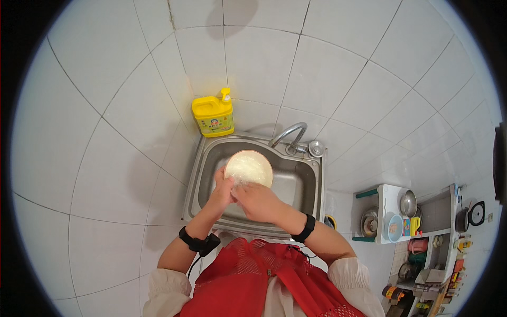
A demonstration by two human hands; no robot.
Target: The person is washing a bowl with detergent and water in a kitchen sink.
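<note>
A round, pale cream bowl (250, 168) with suds inside is held over the stainless steel sink (299, 192). My left hand (222, 193) grips its left side, the thumb over the near rim. Against the near rim rests my right hand (258, 202), its fingers curled and partly hidden. Something whitish and wet, perhaps foam or a cloth, shows between the two hands; which one is unclear. Behind the bowl, a curved chrome faucet (291, 130) reaches over the basin, and no stream of water is visible from it.
A yellow pump jug (214, 119) bearing writing stands at the sink's back left corner. Tiled wall (130, 130) closes in behind and left. To the right, a white table (384, 214) carries a metal bowl (408, 203) and a blue basin (393, 228); crowded shelves (439, 245) lie beyond.
</note>
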